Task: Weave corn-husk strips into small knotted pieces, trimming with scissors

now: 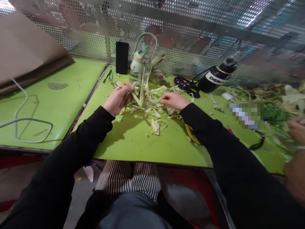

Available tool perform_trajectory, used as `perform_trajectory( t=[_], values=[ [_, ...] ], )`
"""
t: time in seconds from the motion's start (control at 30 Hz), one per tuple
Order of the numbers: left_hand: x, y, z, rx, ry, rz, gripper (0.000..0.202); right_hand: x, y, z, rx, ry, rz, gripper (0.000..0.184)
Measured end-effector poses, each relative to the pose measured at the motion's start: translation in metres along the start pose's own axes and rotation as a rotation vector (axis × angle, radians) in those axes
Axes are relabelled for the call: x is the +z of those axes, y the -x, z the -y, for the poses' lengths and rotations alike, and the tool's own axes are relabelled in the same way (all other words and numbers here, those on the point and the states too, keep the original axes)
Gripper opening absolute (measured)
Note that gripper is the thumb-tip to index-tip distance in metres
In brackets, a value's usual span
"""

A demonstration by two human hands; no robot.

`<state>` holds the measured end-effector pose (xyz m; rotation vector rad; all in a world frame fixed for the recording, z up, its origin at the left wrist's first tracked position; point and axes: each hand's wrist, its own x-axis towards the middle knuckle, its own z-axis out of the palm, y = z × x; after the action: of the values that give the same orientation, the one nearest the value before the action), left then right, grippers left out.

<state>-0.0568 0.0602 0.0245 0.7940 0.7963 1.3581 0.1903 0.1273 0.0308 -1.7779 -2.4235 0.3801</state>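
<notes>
My left hand [119, 98] is closed around pale yellow-green strips [141, 99] that look like corn husk; one is bent in a V and a long one stands up before the bottle. A darker green piece shows under its fingers. To the right, my right hand [175, 100] has its fingertips pinched together over the scrap pile; whether anything is between them I cannot make out. Curled pale scraps [154, 106] lie heaped between and behind both hands. A larger folded scrap [155, 126] rests nearer the front edge.
Behind the heap stand a pale green handled bottle [140, 66] and a black phone [122, 58]. A black bottle [214, 79] leans at the back right. Brown paper [28, 47] and a white cable [33, 120] lie left. Another person's hand [297, 130] is at far right, by green shreds [274, 114].
</notes>
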Motion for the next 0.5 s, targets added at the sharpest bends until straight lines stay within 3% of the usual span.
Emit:
perform_trajectory(
  t=[0.2,0.37,0.5],
  values=[
    [0.002,0.002,0.003,-0.042,0.036,0.032,0.015,-0.045,0.013,0.012,0.168,-0.661,0.003,0.017],
    [0.003,0.004,0.007,-0.136,0.019,0.137,0.013,-0.073,0.032,0.039,0.167,-0.841,-0.002,0.017],
    [0.013,0.013,0.005,-0.183,0.02,0.23,0.011,-0.087,0.05,0.056,0.085,-0.985,0.028,0.013]
  ],
)
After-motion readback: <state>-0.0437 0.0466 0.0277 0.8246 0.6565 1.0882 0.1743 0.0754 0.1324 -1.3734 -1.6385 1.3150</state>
